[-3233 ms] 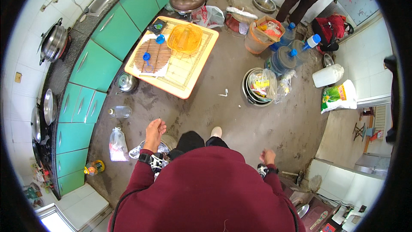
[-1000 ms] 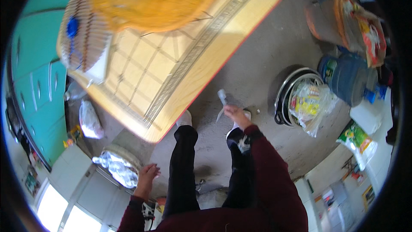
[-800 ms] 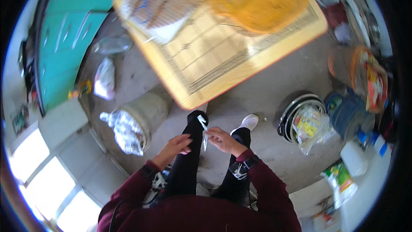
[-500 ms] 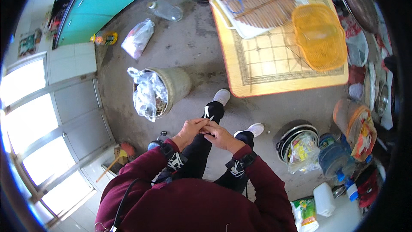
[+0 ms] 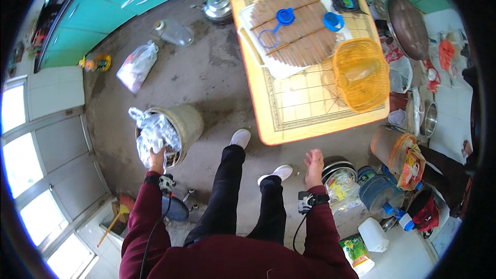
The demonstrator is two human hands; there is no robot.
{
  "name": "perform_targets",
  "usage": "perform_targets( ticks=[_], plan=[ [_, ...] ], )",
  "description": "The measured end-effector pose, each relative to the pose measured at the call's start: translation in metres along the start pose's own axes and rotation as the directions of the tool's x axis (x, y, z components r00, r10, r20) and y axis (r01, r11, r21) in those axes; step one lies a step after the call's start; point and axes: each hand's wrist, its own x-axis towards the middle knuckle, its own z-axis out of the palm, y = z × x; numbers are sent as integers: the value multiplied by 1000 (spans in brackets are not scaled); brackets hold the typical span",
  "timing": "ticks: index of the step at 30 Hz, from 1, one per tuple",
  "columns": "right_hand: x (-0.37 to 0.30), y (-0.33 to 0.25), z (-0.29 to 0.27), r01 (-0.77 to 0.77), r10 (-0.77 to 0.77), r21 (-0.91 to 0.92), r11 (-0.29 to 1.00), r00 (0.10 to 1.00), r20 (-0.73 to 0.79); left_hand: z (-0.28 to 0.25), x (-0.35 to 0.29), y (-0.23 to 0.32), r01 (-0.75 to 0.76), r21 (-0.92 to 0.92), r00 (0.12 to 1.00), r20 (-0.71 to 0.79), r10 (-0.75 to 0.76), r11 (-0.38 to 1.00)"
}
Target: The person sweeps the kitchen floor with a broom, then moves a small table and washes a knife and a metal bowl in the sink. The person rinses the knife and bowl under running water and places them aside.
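Note:
My left hand [image 5: 156, 160] reaches to the near rim of a pale, tall bin [image 5: 190, 124] that leans over on the floor at the left. Crumpled clear plastic bag [image 5: 157, 130] fills the bin's mouth. The fingers are drawn together against a whitish crumpled bit there; I cannot tell whether it is part of the bag. My right hand [image 5: 313, 168] hangs in the air with its fingers apart and nothing in it, between the table's near corner and a dark round pot [image 5: 337, 168].
A yellow table [image 5: 299, 124] carries a slatted round mat [image 5: 299, 33] and an orange basket [image 5: 361, 90]. A filled plastic bag [image 5: 137, 67], a clear jar [image 5: 174, 33] and a kettle [image 5: 217, 6] stand or lie beyond the bin. Water bottles [image 5: 380, 191] crowd the right; a small stool [image 5: 175, 209] is near my left leg.
My hands were together in front of my legs. They have parted: the left has gone to the bin, the right has swung out to the right and opened. The whole view has shifted.

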Motion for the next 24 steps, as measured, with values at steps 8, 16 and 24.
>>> perform_targets(
  ticks=[8,16,24],
  plan=[
    [105,-68,-3,28,-67,581,814,997,47,180,-140,214,-155,-505,800,440,408,849],
    [122,-106,-6,14,-110,685,729,989,96,300,-186,310,151,-663,812,506,290,734],
    [112,-107,-11,58,-113,687,725,993,36,296,-196,309,156,-700,764,533,364,697]
  ],
)
